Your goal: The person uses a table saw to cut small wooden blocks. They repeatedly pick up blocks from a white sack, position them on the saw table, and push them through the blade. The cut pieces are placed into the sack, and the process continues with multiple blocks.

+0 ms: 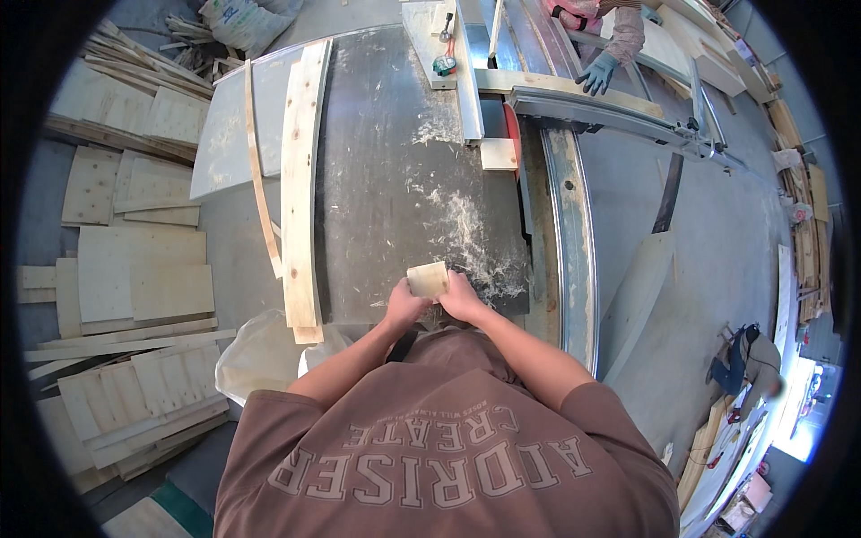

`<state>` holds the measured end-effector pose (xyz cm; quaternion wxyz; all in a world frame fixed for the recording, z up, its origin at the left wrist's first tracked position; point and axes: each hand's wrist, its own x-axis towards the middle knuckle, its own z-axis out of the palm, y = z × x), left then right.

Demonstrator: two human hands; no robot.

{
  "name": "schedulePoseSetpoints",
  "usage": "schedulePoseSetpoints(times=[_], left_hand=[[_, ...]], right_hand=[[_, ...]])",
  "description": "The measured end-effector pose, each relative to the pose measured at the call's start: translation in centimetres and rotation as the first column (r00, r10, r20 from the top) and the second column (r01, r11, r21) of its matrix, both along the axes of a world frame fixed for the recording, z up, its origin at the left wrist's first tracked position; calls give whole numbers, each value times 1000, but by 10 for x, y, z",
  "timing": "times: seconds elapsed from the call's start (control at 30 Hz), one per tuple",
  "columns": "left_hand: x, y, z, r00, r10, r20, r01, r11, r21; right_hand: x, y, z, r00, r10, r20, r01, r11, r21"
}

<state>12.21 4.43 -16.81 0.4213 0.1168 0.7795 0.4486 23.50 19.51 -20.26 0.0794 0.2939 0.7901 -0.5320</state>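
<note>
A small pale wood block (428, 280) is held between my two hands at the near edge of the dark saw table (377, 179). My left hand (405, 303) grips its left side, and my right hand (460, 298) closes on its right side. Farther off, another short wood block (499, 154) lies beside the red saw guard or blade cover (512, 125), near the end of the metal fence (468, 81). Sawdust (466, 220) is scattered over the table between the blocks.
Long boards (305, 179) lie along the table's left side. A co-worker's gloved hand (598, 73) rests near the crosscut fence (601, 108) at the far right. Stacked panels (126, 269) fill the left floor. Another person (752, 359) is at the right. A plastic bag (260, 359) hangs by my left arm.
</note>
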Motion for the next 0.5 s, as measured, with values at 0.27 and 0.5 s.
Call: schedulePoseSetpoints(times=[0.27, 0.5], left_hand=[[5, -5, 17, 993, 60, 99, -64, 997, 37], [5, -5, 33, 985, -144, -95, 133, 985, -113]], right_hand=[[2, -20, 48, 980, -62, 187, 35, 989, 142], [11, -14, 70, 976, 59, 208, -112, 962, 249]])
